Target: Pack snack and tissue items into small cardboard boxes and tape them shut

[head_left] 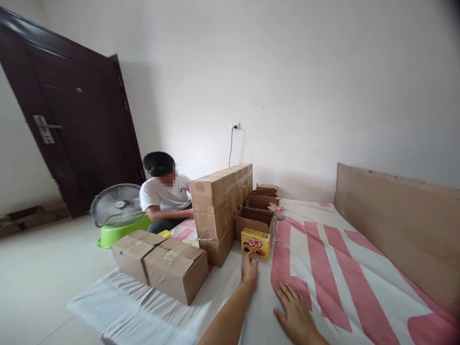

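Note:
My left hand (249, 269) reaches forward, just in front of a small yellow snack box (256, 243) with red lettering. Its thumb and fingers are a little apart and nothing shows between them; whether a fingertip touches the box I cannot tell. The yellow box stands upright on the cloth, before an open cardboard carton (254, 219). Palm down, my right hand (295, 310) rests on the pink-and-white cloth (325, 268) with its fingers stretched out and holds nothing.
Stacked cardboard boxes (220, 201) form a wall left of the cartons. Two closed boxes (176, 263) lie nearer me. A person (166, 194) sits behind the stack, beside a fan (122, 205) on a green stool (124, 235). A cardboard sheet (398, 225) stands at the right.

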A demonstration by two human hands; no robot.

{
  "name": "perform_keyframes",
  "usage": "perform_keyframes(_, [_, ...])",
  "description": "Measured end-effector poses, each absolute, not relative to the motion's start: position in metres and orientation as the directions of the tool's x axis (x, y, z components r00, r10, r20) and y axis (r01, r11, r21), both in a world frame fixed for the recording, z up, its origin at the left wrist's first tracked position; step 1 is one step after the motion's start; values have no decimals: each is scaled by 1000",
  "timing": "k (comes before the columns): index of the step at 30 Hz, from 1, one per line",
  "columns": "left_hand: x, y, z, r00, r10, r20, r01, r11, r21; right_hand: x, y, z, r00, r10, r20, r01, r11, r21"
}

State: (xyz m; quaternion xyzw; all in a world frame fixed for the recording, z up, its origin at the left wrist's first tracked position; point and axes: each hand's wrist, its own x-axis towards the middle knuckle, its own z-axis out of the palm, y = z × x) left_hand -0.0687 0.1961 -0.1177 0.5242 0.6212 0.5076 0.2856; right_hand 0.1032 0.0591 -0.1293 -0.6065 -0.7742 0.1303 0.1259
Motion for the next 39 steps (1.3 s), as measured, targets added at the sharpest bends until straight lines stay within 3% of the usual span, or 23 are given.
perform_keyframes(5, [-78,138,-115,-107,976,189,443,-124,888,105,59,-132,-233,970,64,931,242,-274])
perform_keyframes(10, [-146,79,-65,44,927,373,539,-336,772,109,68,-150,-262,956,131,934,286,-213])
perform_keyframes(13, [-230,84,-7,-115,882,457,656,-278,702,111,72,-160,-271,944,187,930,307,-202])
perform_keyframes(16, [-320,112,45,-361,815,454,734,-52,677,113,73,-165,-264,943,203,929,305,-209])
perform_keyframes(19, [-383,129,64,-514,774,368,733,174,657,113,73,-165,-262,946,191,931,300,-209])
perform_keyframes(22, [-407,128,52,-525,801,289,741,263,618,112,71,-161,-260,950,172,934,292,-205])
perform_keyframes(29, [-399,121,19,-420,877,232,825,263,500,107,67,-152,-249,954,166,933,282,-224])
perform_keyframes(34, [-366,105,9,-351,896,270,861,196,470,109,65,-152,-249,954,165,935,282,-216])
perform_keyframes(39, [-313,49,-34,-252,914,320,860,59,508,111,66,-160,-220,958,182,935,260,-243])
